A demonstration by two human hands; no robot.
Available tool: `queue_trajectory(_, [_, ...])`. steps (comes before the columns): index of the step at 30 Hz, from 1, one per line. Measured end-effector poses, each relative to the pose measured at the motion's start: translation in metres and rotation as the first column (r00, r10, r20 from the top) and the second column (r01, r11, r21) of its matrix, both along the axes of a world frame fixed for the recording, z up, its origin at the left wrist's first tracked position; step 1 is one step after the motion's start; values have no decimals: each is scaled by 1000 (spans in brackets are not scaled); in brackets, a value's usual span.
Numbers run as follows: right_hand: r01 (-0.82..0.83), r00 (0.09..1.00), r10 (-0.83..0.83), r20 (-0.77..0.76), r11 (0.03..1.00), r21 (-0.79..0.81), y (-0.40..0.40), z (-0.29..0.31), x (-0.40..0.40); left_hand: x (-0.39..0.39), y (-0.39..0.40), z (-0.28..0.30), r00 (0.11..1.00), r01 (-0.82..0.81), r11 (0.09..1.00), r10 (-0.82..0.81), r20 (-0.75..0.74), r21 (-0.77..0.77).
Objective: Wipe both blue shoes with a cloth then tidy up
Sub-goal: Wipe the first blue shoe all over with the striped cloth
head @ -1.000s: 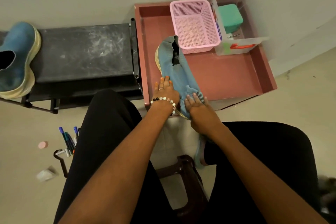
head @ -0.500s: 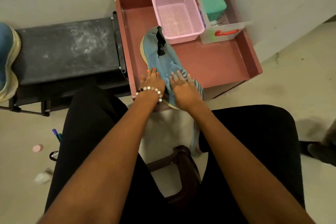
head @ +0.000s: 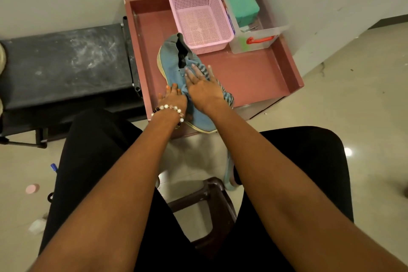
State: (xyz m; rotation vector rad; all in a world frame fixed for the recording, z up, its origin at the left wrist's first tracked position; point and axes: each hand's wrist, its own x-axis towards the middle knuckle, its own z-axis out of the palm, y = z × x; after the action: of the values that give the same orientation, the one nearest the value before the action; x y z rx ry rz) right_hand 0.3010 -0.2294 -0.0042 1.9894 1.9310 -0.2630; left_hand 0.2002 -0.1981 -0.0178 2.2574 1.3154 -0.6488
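Note:
A blue shoe with a pale yellow sole lies in the pink tray, heel towards the wall, toe over the tray's near edge. My left hand, with a bead bracelet at the wrist, grips the shoe's left side near the toe. My right hand presses flat on a blue striped cloth spread over the middle of the shoe. The second blue shoe shows only as a sliver at the far left edge, on the black bench.
A pink mesh basket and a clear box holding a green block stand at the back of the tray. The black bench sits to the left. A dark stool stands between my legs. Small items lie on the floor at left.
My right hand has slid the cloth up the shoe from the toe towards the opening. My left hand stays near the toe. The view has shifted right, so the second shoe is almost out of frame.

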Motion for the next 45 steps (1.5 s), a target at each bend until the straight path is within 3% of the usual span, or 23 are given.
queue_trajectory(8, [34,967,-47,-250,998,-58,-88,1,1,5,-6,6,997,15,999,-12,-75,44])
queue_trajectory(11, [51,975,-62,-215,997,-52,-86,-4,-1,5,-6,5,998,9,999,-6,-70,37])
queue_trajectory(16, [-29,997,30,-64,999,13,-11,-7,9,0,-2,4,1000,10,1000,-10,-6,9])
queue_trajectory(20, [-40,998,41,-40,999,19,19,-6,9,0,-3,11,1000,25,1000,-25,-12,-11])
queue_trajectory(23, [-47,990,49,-133,999,17,-10,-8,14,-1,-6,12,999,35,999,-35,-30,-1])
queue_trajectory(31, [3,932,-69,-356,983,-183,-109,9,-1,3,-11,12,998,20,999,-18,-55,36])
queue_trajectory(37, [25,994,-24,-109,1000,4,-74,-7,5,0,-5,10,1000,-22,1000,22,20,11])
queue_trajectory(41, [-11,996,15,-86,999,43,-34,-13,12,-1,-5,13,998,-37,999,38,55,-26])
queue_trajectory(45, [-57,978,75,-195,993,100,-68,-20,12,0,-5,10,1000,-24,999,24,14,33])
